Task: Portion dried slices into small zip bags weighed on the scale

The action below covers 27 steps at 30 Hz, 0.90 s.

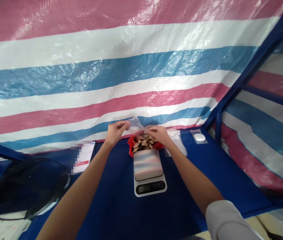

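My left hand (116, 132) is closed in a pinch on a clear plastic bag (135, 122), with the bag held up near the striped sheet. Fingers of my right hand (160, 134) are also pinched at the bag's other side. Just below sits a red bag (131, 145) with its mouth spread, holding dried brown flat pieces (143, 144); their exact kind is too small to tell. In front of it stands a white digital scale (148, 166) with a shiny metal plate. Its display is unreadable.
Several flat clear bags (177, 144) lie right of the red bag. A round white object in a clear pouch (199, 137) is farther right. Left are a phone (85, 158) and a black rounded item (29, 186). A blue frame bar (243, 75) slants at right.
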Motion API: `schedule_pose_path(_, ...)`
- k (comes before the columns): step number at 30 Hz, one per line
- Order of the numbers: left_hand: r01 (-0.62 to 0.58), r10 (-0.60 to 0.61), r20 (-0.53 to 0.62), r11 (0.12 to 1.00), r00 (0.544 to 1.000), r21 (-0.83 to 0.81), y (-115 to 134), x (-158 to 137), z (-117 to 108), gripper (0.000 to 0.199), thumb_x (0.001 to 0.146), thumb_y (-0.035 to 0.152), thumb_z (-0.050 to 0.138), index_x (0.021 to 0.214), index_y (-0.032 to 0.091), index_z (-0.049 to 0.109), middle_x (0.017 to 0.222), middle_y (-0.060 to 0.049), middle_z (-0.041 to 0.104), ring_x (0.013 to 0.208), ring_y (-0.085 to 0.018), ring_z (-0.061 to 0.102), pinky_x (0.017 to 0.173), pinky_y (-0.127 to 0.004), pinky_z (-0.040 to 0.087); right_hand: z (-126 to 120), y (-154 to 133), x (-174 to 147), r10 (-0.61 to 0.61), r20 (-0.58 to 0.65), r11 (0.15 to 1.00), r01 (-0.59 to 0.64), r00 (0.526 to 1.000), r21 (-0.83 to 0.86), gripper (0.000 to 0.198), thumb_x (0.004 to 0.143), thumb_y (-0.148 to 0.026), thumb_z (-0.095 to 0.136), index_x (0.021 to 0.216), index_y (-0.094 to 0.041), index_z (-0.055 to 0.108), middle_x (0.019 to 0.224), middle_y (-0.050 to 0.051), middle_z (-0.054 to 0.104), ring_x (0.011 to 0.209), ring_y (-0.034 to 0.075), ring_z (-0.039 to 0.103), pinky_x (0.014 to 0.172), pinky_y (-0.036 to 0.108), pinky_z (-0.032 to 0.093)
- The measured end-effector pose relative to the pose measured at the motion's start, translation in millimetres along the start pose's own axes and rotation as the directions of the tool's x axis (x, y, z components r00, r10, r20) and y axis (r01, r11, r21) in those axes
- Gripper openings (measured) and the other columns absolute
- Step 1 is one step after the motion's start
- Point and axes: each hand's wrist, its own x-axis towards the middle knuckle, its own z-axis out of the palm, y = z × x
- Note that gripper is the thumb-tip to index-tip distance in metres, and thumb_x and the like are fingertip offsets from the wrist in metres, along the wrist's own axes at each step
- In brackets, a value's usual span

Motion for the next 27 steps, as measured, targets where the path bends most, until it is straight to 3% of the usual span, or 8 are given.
schedule_pose_path(9,0.03,-0.028,0.042,0.999,0.999,-0.027,1.0,-6.9,-11.1,0.033,0.075,0.05,0.077,0.084,0.019,0.079,0.081,-0.007,0.079,0.075,-0.022,0.073,0.077,-0.033,0.058,0.3,-8.7,-9.1,0.102,0.055,0.975,-0.111,0.993,0.192,0.028,0.081,-0.046,0.07,0.091,-0.023,0.081,0.085,0.003,0.077,0.074,0.021,0.073,0.06,0.028,0.061)
schedule_pose_path(17,0.024,-0.024,0.015,0.999,1.0,-0.039,-2.5,-11.3,-17.9,0.033,0.077,0.05,0.078,0.085,0.018,0.08,0.079,-0.006,0.078,0.074,-0.02,0.071,0.078,-0.032,0.058,1.9,-11.3,-12.9,0.09,0.012,0.98,-0.091,0.996,0.178,0.025,0.081,-0.045,0.069,0.09,-0.024,0.08,0.086,0.003,0.078,0.072,0.02,0.072,0.06,0.029,0.061)
schedule_pose_path(22,0.068,-0.068,0.01,0.989,0.998,-0.133,0.8,-14.0,-17.7,0.047,0.069,0.054,0.084,0.098,0.016,0.079,0.087,-0.008,0.079,0.076,-0.021,0.071,0.079,-0.035,0.059,-9.7,-21.7,-11.9,0.088,0.021,0.971,-0.09,0.996,0.222,0.027,0.08,-0.044,0.07,0.09,-0.021,0.08,0.084,0.003,0.078,0.067,0.018,0.07,0.06,0.027,0.06)
schedule_pose_path(27,0.211,-0.182,0.207,0.968,0.961,-0.132,16.6,-18.2,-20.2,0.062,0.063,0.053,0.089,0.112,0.017,0.075,0.094,-0.007,0.078,0.078,-0.021,0.071,0.076,-0.034,0.058,-20.9,-27.6,-8.5,0.047,0.0,0.987,-0.047,0.999,0.153,0.024,0.077,-0.041,0.074,0.09,-0.022,0.081,0.085,0.003,0.079,0.073,0.02,0.072,0.067,0.03,0.06)
